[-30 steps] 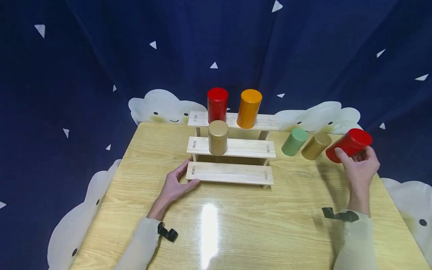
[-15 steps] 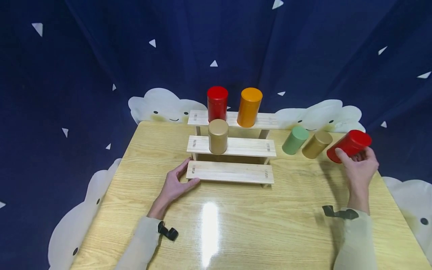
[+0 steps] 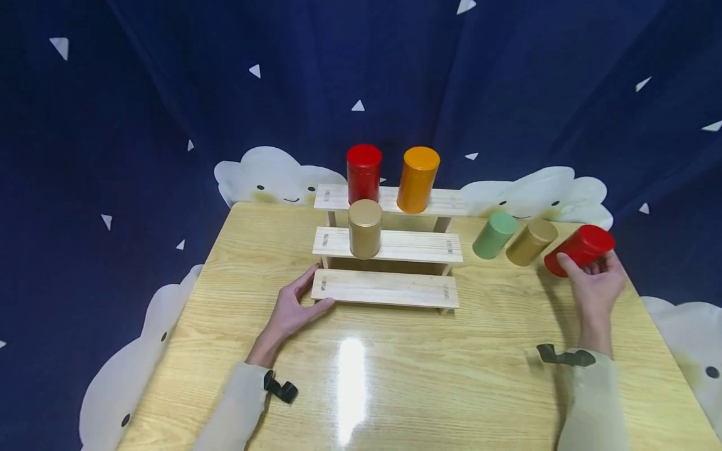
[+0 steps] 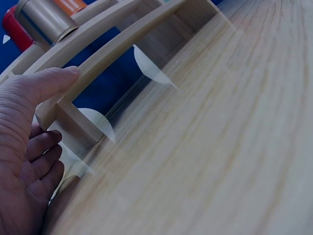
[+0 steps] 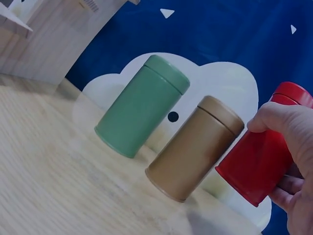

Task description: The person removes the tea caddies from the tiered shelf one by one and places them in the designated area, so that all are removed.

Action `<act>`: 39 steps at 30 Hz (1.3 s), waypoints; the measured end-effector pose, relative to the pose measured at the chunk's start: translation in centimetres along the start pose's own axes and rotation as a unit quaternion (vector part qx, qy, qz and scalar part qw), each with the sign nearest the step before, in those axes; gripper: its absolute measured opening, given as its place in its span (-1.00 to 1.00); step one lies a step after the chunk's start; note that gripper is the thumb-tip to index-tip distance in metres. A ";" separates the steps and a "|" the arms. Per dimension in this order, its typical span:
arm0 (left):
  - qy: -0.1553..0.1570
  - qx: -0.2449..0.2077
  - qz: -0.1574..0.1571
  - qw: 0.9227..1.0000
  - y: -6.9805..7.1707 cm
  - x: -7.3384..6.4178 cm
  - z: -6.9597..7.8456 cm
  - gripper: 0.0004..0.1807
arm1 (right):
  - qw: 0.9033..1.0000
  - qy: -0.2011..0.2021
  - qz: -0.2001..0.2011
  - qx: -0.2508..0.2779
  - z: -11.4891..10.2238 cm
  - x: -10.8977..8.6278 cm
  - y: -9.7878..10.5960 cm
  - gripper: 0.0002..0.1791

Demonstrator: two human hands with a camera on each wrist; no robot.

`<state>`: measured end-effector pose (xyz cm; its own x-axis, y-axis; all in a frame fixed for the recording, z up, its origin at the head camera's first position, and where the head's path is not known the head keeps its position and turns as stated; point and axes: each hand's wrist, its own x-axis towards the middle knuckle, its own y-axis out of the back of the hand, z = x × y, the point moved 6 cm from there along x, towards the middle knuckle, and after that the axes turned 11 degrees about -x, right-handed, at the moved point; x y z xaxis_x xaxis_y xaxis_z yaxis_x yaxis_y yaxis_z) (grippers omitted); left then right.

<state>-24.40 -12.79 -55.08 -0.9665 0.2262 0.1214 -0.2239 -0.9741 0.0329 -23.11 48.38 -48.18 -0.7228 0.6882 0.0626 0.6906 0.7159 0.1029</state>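
My right hand [image 3: 598, 285] holds a red canister [image 3: 583, 247] by its side, thumb on the near face and fingers round the far one. In the right wrist view that red canister [image 5: 259, 161] tilts beside a gold canister [image 5: 195, 149], with a green canister [image 5: 142, 105] further left. My left hand [image 3: 293, 308] grips the left end of a three-tier wooden display shelf [image 3: 383, 289]. In the left wrist view the thumb lies on the front edge of the lowest board [image 4: 112, 56], while the other fingers curl beside its end.
A second red canister [image 3: 363, 175] and an orange canister [image 3: 417, 180] stand on the top tier. Another gold canister [image 3: 365, 230] is at the left of the middle tier. The wooden table [image 3: 451, 376] ends at a dark blue curtain [image 3: 169, 81] with white clouds.
My right hand has shifted slightly toward me and left, bringing the red canister lower in the head view. The left hand keeps its place on the shelf.
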 end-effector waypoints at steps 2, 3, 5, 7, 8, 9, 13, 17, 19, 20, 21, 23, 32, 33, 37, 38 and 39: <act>-0.001 -0.001 0.001 1.000 0.0 0.0 0.0 -0.05 | 1.000 -0.013 0.000 0.001 0.4 0.1 0.0 -0.20; 0.000 0.000 0.001 1.000 0.0 0.0 0.0 -0.05 | 1.000 -0.022 0.002 -0.002 0.7 0.2 0.1 -0.20; 0.000 0.000 0.001 1.000 -0.1 -0.1 0.1 -0.05 | 0.999 -0.040 0.006 -0.006 1.2 0.4 0.1 -0.21; 0.000 0.005 0.001 1.000 0.0 -0.1 0.1 -0.05 | 0.999 -0.051 0.009 -0.012 1.7 0.6 0.2 -0.24; 0.000 0.007 0.001 1.000 0.0 -0.1 0.1 -0.04 | 0.998 -0.057 0.010 -0.012 2.0 0.7 0.1 -0.25; 0.000 0.009 0.000 1.000 0.0 -0.1 0.1 -0.04 | 0.998 -0.061 0.010 -0.014 2.2 0.8 0.1 -0.25; 0.003 0.015 0.000 1.000 0.1 0.0 0.0 -0.03 | 0.998 -0.069 0.010 -0.006 3.0 1.1 -0.1 -0.26; 0.006 0.018 0.002 1.000 0.2 0.0 -0.2 -0.02 | 0.998 -0.063 0.009 -0.007 3.3 1.2 -0.4 -0.28; 0.006 0.016 0.002 1.000 0.3 0.0 -0.2 -0.02 | 0.998 -0.060 0.010 -0.012 3.5 1.3 -0.5 -0.29; 0.004 0.015 0.001 1.000 0.3 0.1 -0.1 -0.02 | 0.998 -0.059 0.010 -0.010 3.5 1.3 -0.5 -0.29; 0.005 0.015 0.001 1.000 0.3 0.1 -0.2 -0.02 | 0.998 -0.057 0.010 -0.010 3.6 1.4 -0.5 -0.29; 0.006 0.015 0.001 1.000 0.2 0.1 -0.2 -0.02 | 0.998 -0.055 0.010 -0.014 3.7 1.5 -0.4 -0.30; 0.017 0.014 0.004 1.000 0.1 0.0 -0.3 -0.02 | 0.997 -0.072 0.005 -0.013 4.0 2.6 -0.4 -0.24; 0.016 0.013 0.004 1.000 0.1 0.0 -0.2 -0.02 | 0.997 -0.075 0.003 -0.019 4.1 2.7 -0.4 -0.23; 0.017 0.014 0.006 1.000 0.1 0.0 -0.3 -0.01 | 0.996 -0.084 -0.004 -0.035 4.5 3.0 -0.6 -0.27; 0.017 0.013 0.007 1.000 0.1 0.0 -0.3 -0.01 | 0.996 -0.081 -0.003 -0.032 4.6 3.1 -0.6 -0.28; 0.017 0.013 0.007 1.000 0.1 0.0 -0.2 0.00 | 0.996 -0.078 -0.002 -0.031 4.7 3.3 -0.6 -0.29</act>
<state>-24.44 -12.89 -55.28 -0.9732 0.2124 0.0888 -0.2079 -0.9765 0.0564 -25.80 50.71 -52.68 -0.7086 0.6995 -0.0930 0.6820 0.7127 0.1643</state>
